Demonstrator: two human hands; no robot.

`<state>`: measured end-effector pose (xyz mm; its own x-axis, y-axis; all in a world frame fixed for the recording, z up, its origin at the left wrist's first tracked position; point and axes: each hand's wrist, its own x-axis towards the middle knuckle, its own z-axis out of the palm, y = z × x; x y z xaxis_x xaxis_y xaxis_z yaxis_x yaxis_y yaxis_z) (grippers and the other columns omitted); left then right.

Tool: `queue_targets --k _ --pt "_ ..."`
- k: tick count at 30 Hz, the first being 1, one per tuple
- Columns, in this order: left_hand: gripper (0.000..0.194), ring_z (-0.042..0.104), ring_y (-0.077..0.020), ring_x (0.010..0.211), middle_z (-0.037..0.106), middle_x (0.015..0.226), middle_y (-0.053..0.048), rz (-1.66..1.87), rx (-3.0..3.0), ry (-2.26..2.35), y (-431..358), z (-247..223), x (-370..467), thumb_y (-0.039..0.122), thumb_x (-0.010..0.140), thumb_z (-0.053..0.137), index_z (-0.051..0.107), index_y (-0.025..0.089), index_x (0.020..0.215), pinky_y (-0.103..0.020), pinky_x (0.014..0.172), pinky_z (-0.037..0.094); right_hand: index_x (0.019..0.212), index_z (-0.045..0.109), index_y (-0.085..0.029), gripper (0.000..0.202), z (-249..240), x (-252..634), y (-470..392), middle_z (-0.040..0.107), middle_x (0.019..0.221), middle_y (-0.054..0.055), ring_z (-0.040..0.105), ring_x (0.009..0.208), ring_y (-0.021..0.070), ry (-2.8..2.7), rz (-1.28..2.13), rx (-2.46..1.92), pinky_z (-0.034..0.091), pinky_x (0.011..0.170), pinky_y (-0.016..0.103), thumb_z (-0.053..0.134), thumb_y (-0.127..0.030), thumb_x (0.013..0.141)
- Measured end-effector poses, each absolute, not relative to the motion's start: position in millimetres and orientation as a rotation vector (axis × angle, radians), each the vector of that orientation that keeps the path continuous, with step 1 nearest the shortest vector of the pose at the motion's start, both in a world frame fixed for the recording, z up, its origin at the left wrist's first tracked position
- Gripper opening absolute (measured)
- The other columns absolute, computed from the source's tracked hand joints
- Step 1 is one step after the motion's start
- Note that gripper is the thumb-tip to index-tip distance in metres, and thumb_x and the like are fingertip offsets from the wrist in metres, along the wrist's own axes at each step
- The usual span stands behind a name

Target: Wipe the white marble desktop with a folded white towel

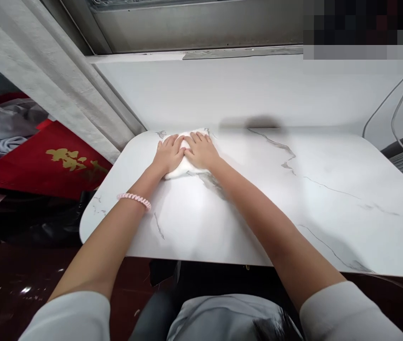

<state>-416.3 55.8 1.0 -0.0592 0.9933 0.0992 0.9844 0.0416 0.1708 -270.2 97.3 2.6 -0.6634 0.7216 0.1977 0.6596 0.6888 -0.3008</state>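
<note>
A white cloth (186,166) lies bunched on the white marble-patterned table (201,218), close to its far left corner. My left hand (169,155) rests flat on the cloth's left part, fingers stretched forward. Beside it, my right hand (201,150) presses on the right part with its fingers spread. The two thumbs almost meet over the middle of the cloth. Much of the cloth is hidden under both palms. A pink coiled band (134,200) circles my left wrist.
Behind the table rises a white wall panel (204,90) below a metal-framed window. A pale curtain (55,71) hangs at the left, near a red cloth with gold characters (69,158) and folded garments (5,123). Thin cables (395,113) run down at the right.
</note>
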Motion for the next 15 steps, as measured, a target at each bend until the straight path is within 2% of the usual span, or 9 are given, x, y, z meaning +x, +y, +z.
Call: queue_targets --k 8,15 --pt "0.058 0.027 -0.0281 0.149 0.032 0.161 -0.014 0.279 2.116 2.228 105 8 -383 0.031 0.099 0.024 0.034 0.013 0.153 -0.054 0.120 0.018 0.149 0.044 -0.013 0.054 2 -245 143 0.039 0.159 0.011 0.030 0.146 0.0272 -2.540 0.280 -1.190 0.019 0.121 0.045 0.035 -0.027 0.098" --pt "0.057 0.027 -0.0261 0.149 0.032 0.162 -0.011 0.306 2.130 2.214 100 7 -379 0.032 0.099 0.025 0.034 0.017 0.154 -0.052 0.121 0.018 0.150 0.042 -0.013 0.054 -2 -242 134 0.036 0.160 0.012 0.030 0.147 0.0294 -2.528 0.191 -1.251 0.020 0.120 0.050 0.031 -0.025 0.099"
